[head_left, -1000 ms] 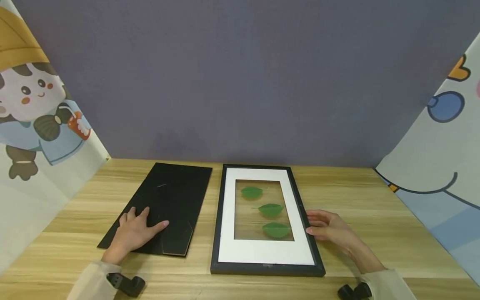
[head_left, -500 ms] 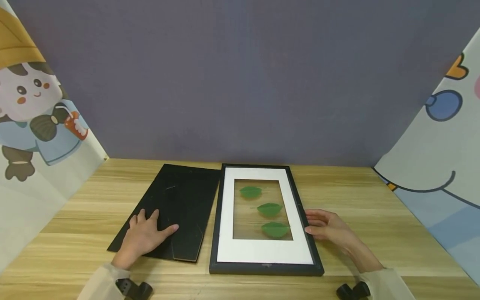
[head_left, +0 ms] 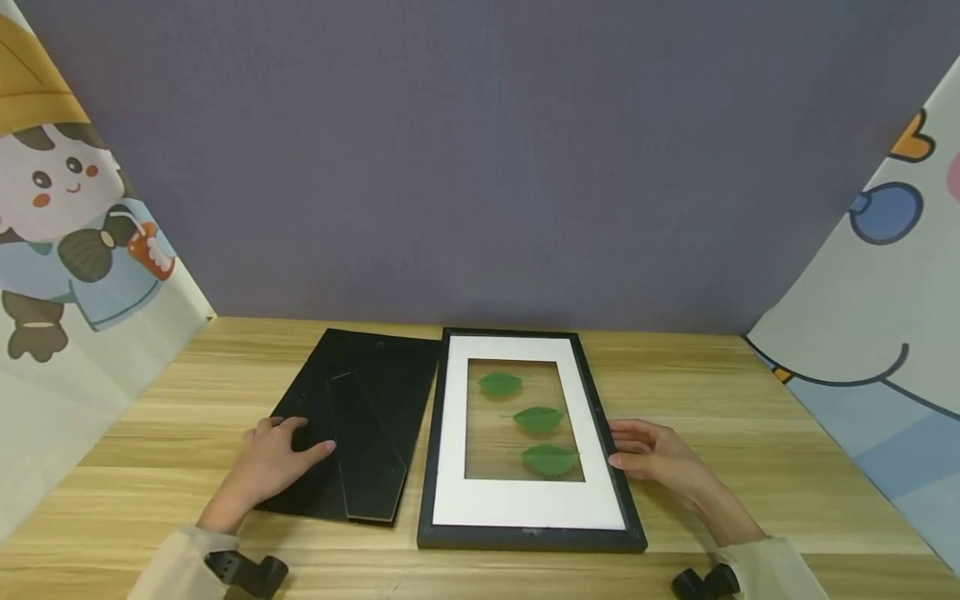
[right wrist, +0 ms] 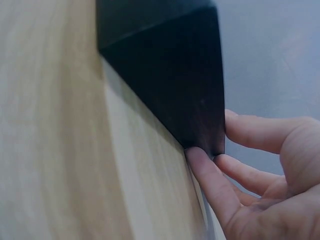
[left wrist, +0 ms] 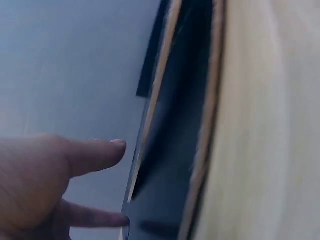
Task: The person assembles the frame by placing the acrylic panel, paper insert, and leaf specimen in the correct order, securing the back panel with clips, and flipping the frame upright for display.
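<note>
A black backing board (head_left: 393, 367) lies on the table with its easel leg (head_left: 366, 467) facing up. My left hand (head_left: 264, 462) is at the board's left edge, fingertips right at the edge and thumb extended over the surface. In the left wrist view, the thumb (left wrist: 97, 155) stands apart from the board. To the right lies a black picture frame (head_left: 525, 537) with a white mat (head_left: 528, 505) around a see-through window. Green leaves (head_left: 537, 419) lie within it. My right hand (head_left: 663, 461) holds the frame's right side, with the thumb (right wrist: 250, 131) at its upper edge and fingers lower down.
The wooden table (head_left: 750, 400) ends at a grey-purple panel (head_left: 480, 167) behind. Cartoon-printed walls (head_left: 97, 350) flank it on both sides. The backing board's right edge lies close beside the frame.
The backing board has slid right, up close to the frame, under my left hand. That hand has then shifted back left to the board's edge. My right hand and the frame have stayed put.
</note>
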Action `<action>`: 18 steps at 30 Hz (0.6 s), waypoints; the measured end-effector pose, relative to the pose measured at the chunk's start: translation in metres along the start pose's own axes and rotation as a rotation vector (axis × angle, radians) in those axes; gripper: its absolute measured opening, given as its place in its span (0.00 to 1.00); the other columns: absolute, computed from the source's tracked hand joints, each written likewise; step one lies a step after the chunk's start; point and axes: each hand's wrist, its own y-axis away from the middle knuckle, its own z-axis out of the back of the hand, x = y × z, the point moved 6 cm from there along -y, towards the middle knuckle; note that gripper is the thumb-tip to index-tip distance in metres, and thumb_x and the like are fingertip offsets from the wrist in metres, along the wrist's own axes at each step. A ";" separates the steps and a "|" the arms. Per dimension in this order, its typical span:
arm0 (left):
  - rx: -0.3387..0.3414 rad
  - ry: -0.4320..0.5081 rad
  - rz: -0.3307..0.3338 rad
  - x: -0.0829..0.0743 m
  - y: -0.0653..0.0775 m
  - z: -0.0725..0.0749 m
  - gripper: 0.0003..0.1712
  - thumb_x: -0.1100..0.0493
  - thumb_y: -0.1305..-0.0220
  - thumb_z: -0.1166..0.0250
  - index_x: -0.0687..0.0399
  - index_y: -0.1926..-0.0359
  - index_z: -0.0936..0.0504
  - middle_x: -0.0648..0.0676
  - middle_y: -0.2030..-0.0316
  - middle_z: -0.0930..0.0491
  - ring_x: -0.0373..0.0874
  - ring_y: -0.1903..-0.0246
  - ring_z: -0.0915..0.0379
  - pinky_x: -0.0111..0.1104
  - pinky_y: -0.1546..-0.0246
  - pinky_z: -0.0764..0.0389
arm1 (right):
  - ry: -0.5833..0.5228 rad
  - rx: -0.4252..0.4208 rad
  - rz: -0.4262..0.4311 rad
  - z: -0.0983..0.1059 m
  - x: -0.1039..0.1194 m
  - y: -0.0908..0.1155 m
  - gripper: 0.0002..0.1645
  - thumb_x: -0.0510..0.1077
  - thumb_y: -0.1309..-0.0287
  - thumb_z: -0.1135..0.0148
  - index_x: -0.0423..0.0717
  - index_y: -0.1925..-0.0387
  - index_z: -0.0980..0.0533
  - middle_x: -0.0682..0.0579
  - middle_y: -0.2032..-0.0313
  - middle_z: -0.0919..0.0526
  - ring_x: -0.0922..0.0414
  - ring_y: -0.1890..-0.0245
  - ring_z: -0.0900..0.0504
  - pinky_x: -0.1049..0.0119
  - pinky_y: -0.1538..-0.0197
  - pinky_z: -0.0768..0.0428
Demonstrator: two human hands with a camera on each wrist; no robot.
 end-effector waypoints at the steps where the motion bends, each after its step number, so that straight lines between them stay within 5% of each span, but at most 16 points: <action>1: 0.008 0.030 -0.001 0.003 -0.001 0.002 0.42 0.42 0.36 0.41 0.77 0.39 0.35 0.85 0.42 0.43 0.83 0.44 0.48 0.69 0.51 0.35 | -0.001 -0.001 0.001 0.000 0.000 0.000 0.42 0.40 0.47 0.32 0.27 0.35 0.40 0.30 0.40 0.32 0.48 0.44 0.26 0.63 0.53 0.17; 18: 0.084 0.226 0.020 0.039 -0.006 0.023 0.35 0.51 0.27 0.52 0.78 0.35 0.44 0.83 0.39 0.42 0.77 0.41 0.42 0.59 0.48 0.28 | -0.005 0.015 0.003 0.000 -0.002 0.001 0.42 0.41 0.45 0.33 0.28 0.34 0.41 0.30 0.38 0.33 0.49 0.44 0.26 0.64 0.53 0.17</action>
